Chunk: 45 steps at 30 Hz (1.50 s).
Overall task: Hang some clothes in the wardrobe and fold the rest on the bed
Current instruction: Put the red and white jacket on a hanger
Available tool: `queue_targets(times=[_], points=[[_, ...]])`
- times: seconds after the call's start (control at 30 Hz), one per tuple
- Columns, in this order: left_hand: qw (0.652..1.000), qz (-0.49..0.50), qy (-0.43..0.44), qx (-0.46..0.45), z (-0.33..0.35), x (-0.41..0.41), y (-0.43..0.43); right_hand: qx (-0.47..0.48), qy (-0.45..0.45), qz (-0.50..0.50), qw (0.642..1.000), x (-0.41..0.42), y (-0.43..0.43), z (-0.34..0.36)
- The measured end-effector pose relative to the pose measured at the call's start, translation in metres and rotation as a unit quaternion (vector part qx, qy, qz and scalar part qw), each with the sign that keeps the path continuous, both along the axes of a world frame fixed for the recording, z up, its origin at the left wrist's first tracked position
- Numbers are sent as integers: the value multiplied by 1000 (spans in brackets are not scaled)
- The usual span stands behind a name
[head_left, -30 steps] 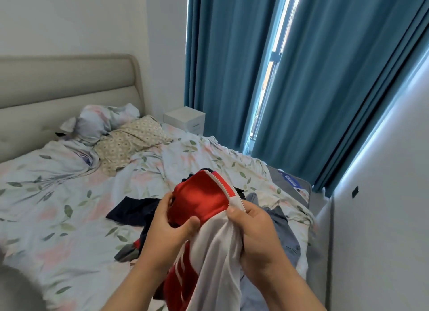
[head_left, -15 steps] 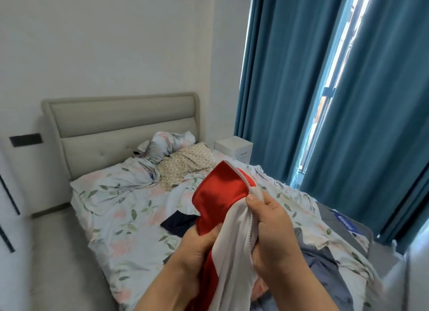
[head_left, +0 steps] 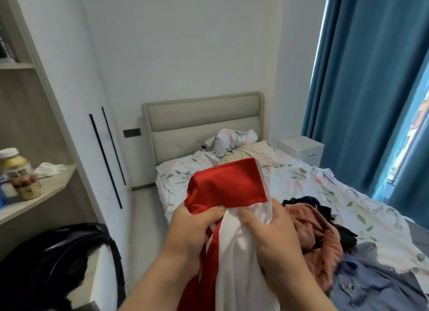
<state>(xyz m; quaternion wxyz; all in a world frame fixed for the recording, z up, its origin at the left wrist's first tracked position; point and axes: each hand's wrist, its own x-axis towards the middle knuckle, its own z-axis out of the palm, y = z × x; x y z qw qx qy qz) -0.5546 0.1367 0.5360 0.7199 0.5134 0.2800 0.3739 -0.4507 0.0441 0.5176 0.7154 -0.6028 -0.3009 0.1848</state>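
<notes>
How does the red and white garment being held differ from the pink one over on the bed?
The red and white jacket is held up off the bed, gripped by the left hand and the right hand; the pink garment lies crumpled on the bed, untouched. The jacket is two-coloured with a white zip along its edge; the pink garment is one plain colour, and no zip shows. Neither is folded or hung yet.

1. The red-and-white jacket (head_left: 228,190) runs off the bottom edge, its lower part unseen.
2. The bottle (head_left: 19,173) label is blurred, unreadable.
3. The blue shirt (head_left: 376,285) is cut off at the bottom-right corner.
</notes>
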Motion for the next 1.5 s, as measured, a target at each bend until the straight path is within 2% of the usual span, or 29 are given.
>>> queue_targets(times=[0.1, 0.4, 0.9, 1.1, 1.3, 1.5], points=[[999, -9, -24, -28, 6, -37, 6, 46, 40, 56, 997, -19, 10, 2], [995, 33, -79, -58, 2, -118, 66, 27, 47, 140, 989, -78, 81, 7], [988, 101, -99, -61, -14, -192, 254, -24, 51, 137, 989, -156, 284, -11], [986, 114, -102, -60, -20, -193, 304, -29, 58, 156, 986, -157, 336, -13], [987, 130, -80, -53, -29, -158, 370, -23, 72, 173, 982, -120, 402, -19], [978, 181, -57, -85, -50, -99, 449, -47, -46, 150, 987, -56, 487, -37]])
